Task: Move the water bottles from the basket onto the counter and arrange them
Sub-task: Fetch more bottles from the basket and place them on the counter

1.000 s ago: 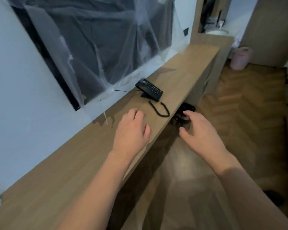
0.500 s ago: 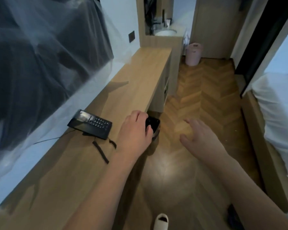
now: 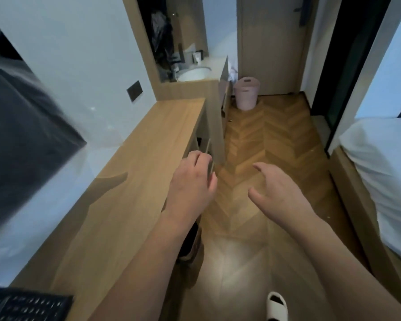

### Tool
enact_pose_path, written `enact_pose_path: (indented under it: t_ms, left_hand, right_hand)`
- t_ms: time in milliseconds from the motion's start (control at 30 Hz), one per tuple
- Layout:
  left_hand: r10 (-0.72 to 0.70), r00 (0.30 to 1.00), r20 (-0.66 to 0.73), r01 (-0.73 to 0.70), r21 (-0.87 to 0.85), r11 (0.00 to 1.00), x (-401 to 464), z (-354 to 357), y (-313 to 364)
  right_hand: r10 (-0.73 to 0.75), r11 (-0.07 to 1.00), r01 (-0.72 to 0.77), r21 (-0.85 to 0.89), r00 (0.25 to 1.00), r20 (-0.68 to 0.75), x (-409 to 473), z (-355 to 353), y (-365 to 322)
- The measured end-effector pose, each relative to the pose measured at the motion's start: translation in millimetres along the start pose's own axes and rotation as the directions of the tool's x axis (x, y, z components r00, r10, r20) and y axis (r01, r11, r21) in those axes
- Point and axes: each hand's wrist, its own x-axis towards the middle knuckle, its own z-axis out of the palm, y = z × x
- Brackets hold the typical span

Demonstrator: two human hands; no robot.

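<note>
**Empty hands beside a long wooden counter**

Left hand [image 3: 191, 181] hovers over the counter [image 3: 134, 181] edge, fingers loosely curled, holding nothing. Right hand [image 3: 279, 193] is spread above the floor [image 3: 264, 140]. The counter runs lengthwise away. A pink basket [image 3: 246, 93] stands upright far ahead; no bottles can be made out.

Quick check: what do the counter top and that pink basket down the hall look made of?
Counter: wood or wood-look laminate, matte, with pale straight grain lines; solid or veneer can't be told. Basket: probably moulded plastic, pale pink and smooth, with a cut-out handle slot near the rim; too far to be sure.
</note>
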Motion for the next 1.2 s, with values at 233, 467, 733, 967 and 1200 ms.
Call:
enact_pose_path:
  t_ms: [233, 467, 733, 967, 1200]
  left_hand:
    - [0.018, 1.000, 0.008, -0.018, -0.032, 0.999, 198.6, 73.0, 63.4]
    - [-0.013, 0.998, 0.054, 0.016, -0.069, 0.997, 354.4, 172.3, 84.6]
    - [-0.062, 0.997, 0.043, 0.065, -0.075, 0.995, 566.2, 295.2, 81.6]
    - [0.027, 0.996, 0.081, -0.020, -0.096, 0.995, 764.2, 386.6, 128.2]
    - [0.035, 0.994, 0.101, -0.029, -0.058, 0.998, 949.7, 503.0, 159.8]
  right_hand:
    - [-0.021, 1.000, 0.021, 0.002, 0.999, -0.045, 177.5, -85.2, 88.8]
    - [0.000, 1.000, 0.000, 0.025, 1.000, -0.031, 338.9, -124.1, 171.4]
    - [0.001, 0.999, -0.001, -0.050, 1.000, -0.009, 564.6, -157.8, 263.1]
    - [0.054, 0.996, -0.059, -0.063, 0.996, -0.078, 743.1, -218.9, 352.9]
    - [0.076, 0.997, -0.077, -0.027, 0.996, -0.045, 934.7, -248.1, 468.5]
